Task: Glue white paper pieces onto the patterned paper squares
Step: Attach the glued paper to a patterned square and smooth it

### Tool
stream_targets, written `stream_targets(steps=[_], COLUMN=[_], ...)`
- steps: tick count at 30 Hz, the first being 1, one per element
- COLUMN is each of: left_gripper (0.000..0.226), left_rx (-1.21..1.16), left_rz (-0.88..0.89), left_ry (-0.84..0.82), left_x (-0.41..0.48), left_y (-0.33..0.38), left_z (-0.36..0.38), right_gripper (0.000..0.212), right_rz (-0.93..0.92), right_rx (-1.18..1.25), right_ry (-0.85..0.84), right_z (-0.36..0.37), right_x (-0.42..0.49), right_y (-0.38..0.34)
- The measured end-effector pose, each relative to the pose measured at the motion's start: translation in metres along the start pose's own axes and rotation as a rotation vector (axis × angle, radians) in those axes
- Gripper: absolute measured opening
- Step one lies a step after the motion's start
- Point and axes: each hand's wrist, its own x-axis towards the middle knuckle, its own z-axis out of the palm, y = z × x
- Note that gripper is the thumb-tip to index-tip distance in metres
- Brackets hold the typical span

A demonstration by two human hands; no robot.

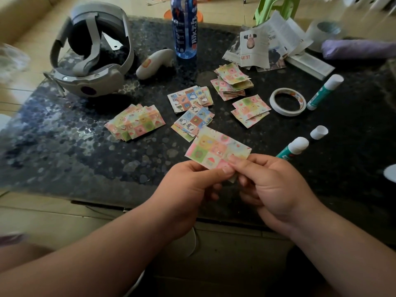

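Hands meet over the near edge of the dark speckled table (64,146) in our head view. Our left hand (192,185) and right hand (272,189) both pinch the lower edge of one patterned paper square (216,147), thumbs on top, holding it tilted above the tabletop. From that square, a pink-and-green pile (136,123) lies at ten o'clock, blue-patterned piles (189,99) at twelve and a smaller pile (250,110) at one. An uncapped glue stick (294,146) lies at three o'clock, near our right hand, with its cap (318,132) standing apart beyond it. A tape roll (287,101) and a capped glue stick (324,91) sit at two o'clock. A headset (92,61) rests at eleven o'clock, and a bottle (184,28) stands far back at twelve.
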Motion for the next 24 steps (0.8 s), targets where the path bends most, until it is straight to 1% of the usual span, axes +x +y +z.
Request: stream_targets(steps=[3, 4, 7, 9, 11, 13, 15, 16, 17, 18, 19, 20, 21, 22, 23, 24], left_gripper=[0.031, 0.030, 0.013, 0.017, 0.022, 0.027, 0.034, 0.038, 0.041, 0.042, 0.037, 0.029, 0.026, 0.042, 0.063, 0.079], left_rx=[-0.016, -0.022, -0.010, 0.045, 0.193, 0.379, 0.672, 0.850, 1.004, 1.143, 1.277, 1.407, 1.529, 1.646, 1.753, 1.808], left_rz=[-0.052, -0.065, -0.068, -0.057, 0.002, 0.100, 0.261, 0.389, 0.533, 0.648, 0.708, 0.710, 0.679, 0.657, 0.598, 0.545], left_ry=[0.039, 0.056, 0.134, 0.214, 0.297, 0.367, 0.434, 0.417, 0.346, 0.220, 0.070, -0.058, -0.147, -0.180, -0.212, -0.247], left_x=[0.008, 0.011, 0.020, 0.023, 0.026, 0.026, 0.024, 0.021, 0.016, 0.011, 0.005, -0.001, -0.007, -0.011, -0.014, -0.018], left_y=[0.005, 0.006, 0.009, 0.010, 0.012, 0.015, 0.016, 0.015, 0.013, 0.008, 0.003, -0.005, -0.016, -0.029, -0.043, -0.049], left_z=[-0.004, -0.006, -0.014, -0.021, -0.026, -0.029, -0.032, -0.031, -0.029, -0.024, -0.019, -0.012, -0.009, -0.007, -0.011, -0.011], right_gripper=[0.025, 0.026, 0.028, 0.032, 0.036, 0.036, 0.034, 0.034, 0.034, 0.034, 0.035, 0.035, 0.036, 0.036, 0.035, 0.034], right_rz=[0.013, 0.013, 0.016, 0.036, 0.073, 0.124, 0.177, 0.198, 0.213, 0.224, 0.229, 0.230, 0.228, 0.226, 0.224, 0.223], right_rx=[-0.042, -0.057, -0.117, -0.185, -0.297, -0.431, -0.567, -0.639, -0.707, -0.760, -0.794, -0.821, -0.851, -0.886, -0.921, -0.944], right_ry=[-0.011, -0.015, 0.005, 0.041, 0.062, 0.058, 0.036, 0.028, 0.023, 0.022, 0.023, 0.028, 0.040, 0.058, 0.080, 0.102], right_z=[-0.004, -0.005, -0.010, -0.014, -0.019, -0.023, -0.025, -0.025, -0.025, -0.025, -0.025, -0.026, -0.026, -0.026, -0.026, -0.025], right_x=[0.005, 0.006, 0.008, 0.010, 0.013, 0.014, 0.014, 0.014, 0.014, 0.014, 0.014, 0.015, 0.015, 0.016, 0.016, 0.016], right_y=[0.002, 0.004, 0.005, 0.005, 0.006, 0.008, 0.009, 0.009, 0.010, 0.011, 0.011, 0.011, 0.010, 0.008, 0.005, 0.002])
